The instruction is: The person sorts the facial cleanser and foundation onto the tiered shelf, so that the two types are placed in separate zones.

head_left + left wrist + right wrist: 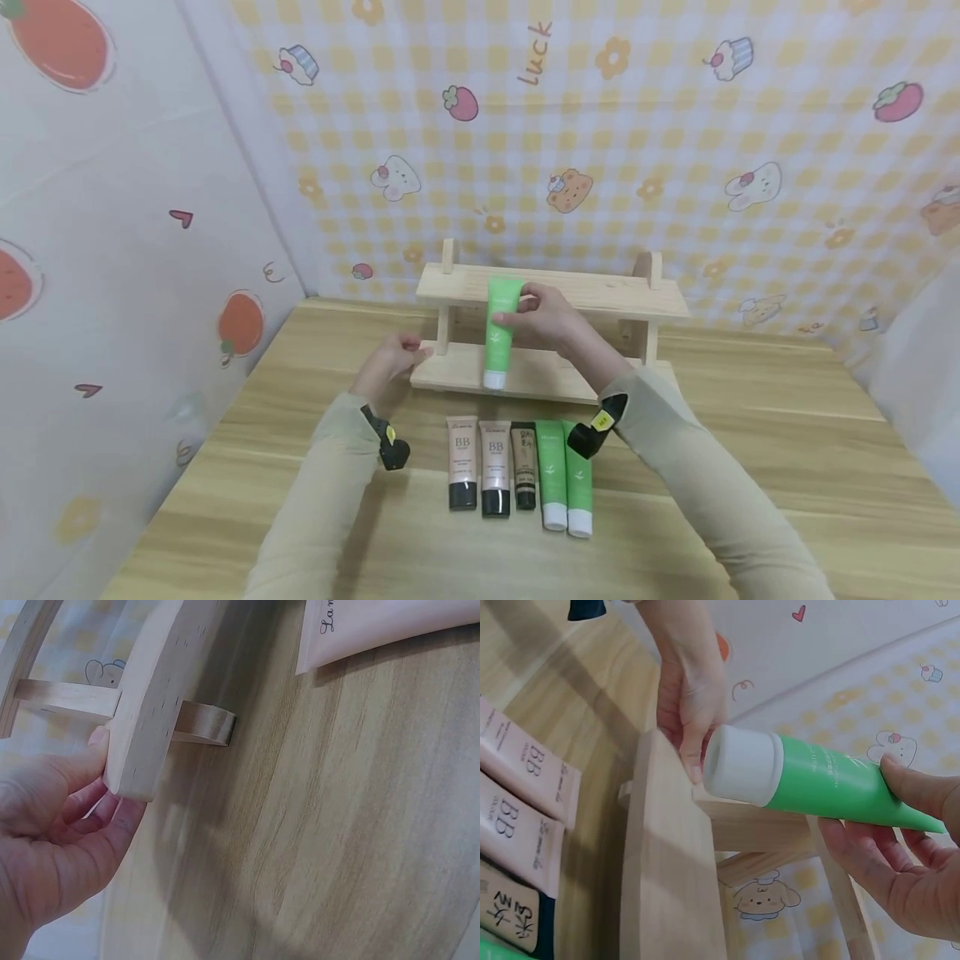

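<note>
My right hand [546, 315] pinches a green tube [500, 329] between thumb and fingers, its white cap pointing down. The tube hangs in front of a two-tier wooden shelf [551, 286], overlapping both tiers in the head view. In the right wrist view the green tube [832, 782] shows above the lower board, with the cap apart from the wood. My left hand [395, 360] grips the left end of the lower board [146, 712], thumb on top and fingers curled beneath.
In front of the shelf lie two pink BB cream tubes [462, 462], a smaller beige tube with a black cap [525, 467] and two more green tubes [552, 475], side by side on the wooden table [247, 500]. A patterned cloth [570, 133] hangs behind.
</note>
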Demonstrator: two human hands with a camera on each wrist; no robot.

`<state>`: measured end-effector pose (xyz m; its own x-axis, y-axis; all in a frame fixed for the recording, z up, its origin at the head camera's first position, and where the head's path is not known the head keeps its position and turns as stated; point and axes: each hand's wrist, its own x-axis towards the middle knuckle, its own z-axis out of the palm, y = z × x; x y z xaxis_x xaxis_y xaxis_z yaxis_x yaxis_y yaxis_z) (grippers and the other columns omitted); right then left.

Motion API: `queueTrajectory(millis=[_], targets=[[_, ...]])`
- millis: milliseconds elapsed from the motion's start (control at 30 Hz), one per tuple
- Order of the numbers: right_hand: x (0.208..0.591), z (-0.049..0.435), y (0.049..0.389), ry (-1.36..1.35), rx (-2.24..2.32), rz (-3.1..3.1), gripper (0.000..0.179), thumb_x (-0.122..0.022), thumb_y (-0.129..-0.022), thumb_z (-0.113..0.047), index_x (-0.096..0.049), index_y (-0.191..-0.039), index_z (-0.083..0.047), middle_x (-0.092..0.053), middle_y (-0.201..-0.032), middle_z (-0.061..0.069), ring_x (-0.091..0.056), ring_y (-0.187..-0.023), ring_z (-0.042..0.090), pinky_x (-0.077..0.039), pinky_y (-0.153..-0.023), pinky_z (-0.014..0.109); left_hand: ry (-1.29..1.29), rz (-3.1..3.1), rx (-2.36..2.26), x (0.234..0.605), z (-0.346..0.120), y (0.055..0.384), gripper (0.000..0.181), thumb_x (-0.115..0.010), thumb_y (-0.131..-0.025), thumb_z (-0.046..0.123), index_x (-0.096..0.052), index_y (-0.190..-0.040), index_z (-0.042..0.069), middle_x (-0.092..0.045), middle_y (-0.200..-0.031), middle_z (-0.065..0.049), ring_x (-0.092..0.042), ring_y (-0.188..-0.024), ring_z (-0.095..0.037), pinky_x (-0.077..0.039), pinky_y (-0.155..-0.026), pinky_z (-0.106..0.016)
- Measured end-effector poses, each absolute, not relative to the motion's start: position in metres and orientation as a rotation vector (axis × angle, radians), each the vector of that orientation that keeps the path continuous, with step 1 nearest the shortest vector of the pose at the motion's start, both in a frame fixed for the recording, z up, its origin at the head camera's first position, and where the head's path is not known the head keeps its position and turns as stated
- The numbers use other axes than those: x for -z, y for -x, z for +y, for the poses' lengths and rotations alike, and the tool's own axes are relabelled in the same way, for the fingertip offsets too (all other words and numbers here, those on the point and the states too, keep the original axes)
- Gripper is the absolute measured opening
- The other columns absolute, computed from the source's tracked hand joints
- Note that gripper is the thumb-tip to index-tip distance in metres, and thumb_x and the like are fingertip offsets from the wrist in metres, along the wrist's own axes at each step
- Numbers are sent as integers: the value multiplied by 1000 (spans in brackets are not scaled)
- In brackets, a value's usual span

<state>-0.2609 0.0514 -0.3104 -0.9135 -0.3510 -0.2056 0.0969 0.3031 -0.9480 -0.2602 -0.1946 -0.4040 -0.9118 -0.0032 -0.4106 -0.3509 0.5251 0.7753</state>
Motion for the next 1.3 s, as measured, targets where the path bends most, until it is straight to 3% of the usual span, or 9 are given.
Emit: queueTrajectory(millis=[300, 467, 633, 967, 1300], targets=[[297, 36, 273, 201, 1731, 2205, 47, -69, -80, -9, -47, -121, -1, -56, -98, 10, -60, -81, 16, -54, -80, 39, 295, 2392, -1340, 404, -196, 262, 50, -52, -93, 22, -37, -132, -5, -46, -128, -23, -51, -110, -29, -45, -96, -36], [292, 28, 281, 182, 1780, 2193, 50, -69, -80, -9, -46, -123, -2, -55, -106, 12, -58, -92, 22, -53, -84, 40, 299, 2399, -1323, 405, -196, 262, 51, -53, -92, 23, -38, -133, -4, -45, -129, -22, -52, -106, -26, -47, -93, -33], [286, 23, 289, 191, 1835, 2189, 50, -70, -79, -9, -47, -123, -5, -54, -112, 14, -56, -101, 26, -53, -84, 39, 292, 2421, -1298, 405, -196, 263, 51, -54, -92, 23, -39, -132, -4, -45, -130, -23, -51, -113, -31, -46, -95, -35], [267, 19, 308, 228, 1937, 2201, 51, -69, -80, -6, -44, -124, -5, -53, -114, 13, -57, -103, 26, -55, -79, 33, 307, 2397, -1320, 403, -196, 263, 52, -54, -92, 22, -37, -133, -4, -43, -131, -23, -49, -115, -31, -44, -97, -35], [260, 10, 319, 257, 1992, 2267, 48, -68, -80, -5, -46, -122, -4, -52, -115, 11, -55, -103, 23, -51, -89, 39, 305, 2406, -1295, 402, -198, 260, 49, -52, -93, 26, -39, -132, -2, -47, -130, -20, -51, -113, -29, -43, -98, -37]])
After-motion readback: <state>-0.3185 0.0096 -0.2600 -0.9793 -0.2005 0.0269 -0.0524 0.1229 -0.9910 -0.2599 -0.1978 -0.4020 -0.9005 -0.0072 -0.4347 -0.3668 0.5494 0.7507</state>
